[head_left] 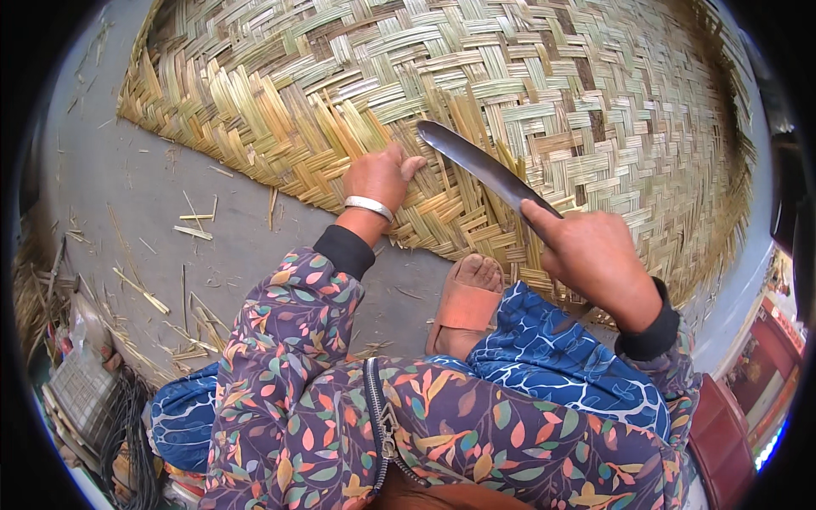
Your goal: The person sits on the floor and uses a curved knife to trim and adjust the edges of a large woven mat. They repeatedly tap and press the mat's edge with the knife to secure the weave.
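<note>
A big woven bamboo mat [510, 76] lies on the grey ground and fills the upper part of the head view. My left hand [380, 176], with a silver bangle at the wrist, presses flat on the loose strip ends at the mat's near edge. My right hand [595, 255] grips the handle of a long curved knife [480, 163]. The blade points up and left over the mat, its tip close to my left fingertips. My foot in an orange sandal [466, 304] rests on the mat's near edge between my hands.
Bamboo slivers [161, 293] lie scattered on the concrete ground [127, 170] at left. A pile of wire and a mesh object [81, 387] sit at the lower left. A dark red object [722, 433] stands at the lower right.
</note>
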A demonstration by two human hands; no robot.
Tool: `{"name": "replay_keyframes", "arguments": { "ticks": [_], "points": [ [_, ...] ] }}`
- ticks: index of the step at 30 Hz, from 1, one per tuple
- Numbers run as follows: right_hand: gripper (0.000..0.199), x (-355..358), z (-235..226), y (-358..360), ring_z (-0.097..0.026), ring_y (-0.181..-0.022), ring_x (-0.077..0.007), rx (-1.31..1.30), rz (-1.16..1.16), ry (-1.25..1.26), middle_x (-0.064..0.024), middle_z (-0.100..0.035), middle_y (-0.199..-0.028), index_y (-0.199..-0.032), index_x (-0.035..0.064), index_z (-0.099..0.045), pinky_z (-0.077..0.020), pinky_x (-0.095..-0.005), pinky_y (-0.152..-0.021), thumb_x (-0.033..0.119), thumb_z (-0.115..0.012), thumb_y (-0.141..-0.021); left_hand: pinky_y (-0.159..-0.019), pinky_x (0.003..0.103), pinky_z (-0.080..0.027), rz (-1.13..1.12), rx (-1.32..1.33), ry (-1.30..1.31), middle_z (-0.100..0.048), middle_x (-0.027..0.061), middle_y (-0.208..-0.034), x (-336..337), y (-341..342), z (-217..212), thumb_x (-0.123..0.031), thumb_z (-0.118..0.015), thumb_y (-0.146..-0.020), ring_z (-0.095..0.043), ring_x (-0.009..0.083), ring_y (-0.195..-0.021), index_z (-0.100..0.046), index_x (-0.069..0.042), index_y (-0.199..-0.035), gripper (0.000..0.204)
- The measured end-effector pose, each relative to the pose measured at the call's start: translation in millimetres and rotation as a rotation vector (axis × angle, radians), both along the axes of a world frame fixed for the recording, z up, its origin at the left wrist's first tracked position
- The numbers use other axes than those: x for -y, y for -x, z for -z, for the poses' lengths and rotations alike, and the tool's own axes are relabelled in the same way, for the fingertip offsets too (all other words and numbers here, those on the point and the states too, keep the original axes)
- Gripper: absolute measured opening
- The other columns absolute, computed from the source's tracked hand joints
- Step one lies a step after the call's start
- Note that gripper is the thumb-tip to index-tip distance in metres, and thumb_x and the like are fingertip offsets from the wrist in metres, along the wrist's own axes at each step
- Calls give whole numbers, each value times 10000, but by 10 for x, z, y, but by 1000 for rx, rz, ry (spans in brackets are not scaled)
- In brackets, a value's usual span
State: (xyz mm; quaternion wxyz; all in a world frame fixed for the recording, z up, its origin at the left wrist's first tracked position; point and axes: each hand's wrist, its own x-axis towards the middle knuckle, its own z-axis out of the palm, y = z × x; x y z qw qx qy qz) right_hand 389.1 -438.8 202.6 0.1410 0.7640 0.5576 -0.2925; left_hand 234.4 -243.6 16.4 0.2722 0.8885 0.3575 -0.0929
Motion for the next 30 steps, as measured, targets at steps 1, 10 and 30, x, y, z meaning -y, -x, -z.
{"name": "replay_keyframes", "arguments": {
  "ticks": [1, 10, 30],
  "points": [
    [558, -17, -116, -33, -655, -635, -308, 18, -19, 31, -121, -647, -675, -1304, 157, -555, -502, -433, -544, 171, -639, -753, -600, 469, -514, 3, 0, 20, -674, 142, -729, -8, 20, 57, -532, -649, -836, -666, 352, -707, -653, -122, -828, 411],
    [637, -4, -246, -98, -505, -611, -107, -567, 520, -209, -76, -541, -727, -1378, 125, -519, -446, -264, -595, 118, -602, -746, -750, 462, -521, -190, 402, 186, -687, 191, -922, 276, -103, -102, -221, -638, -884, -668, 374, -832, -606, -71, -1098, 264],
    [589, 261, 21, -49, -543, -1129, -143, -1058, 894, -301, -95, -583, -1257, -1358, -3, -505, -421, -286, -994, 84, -607, -784, -398, 241, -409, -501, 362, 1168, -592, 17, -657, 323, -363, -186, -112, -742, -826, -539, 97, -438, -638, -7, -892, 162]
  ]
}}
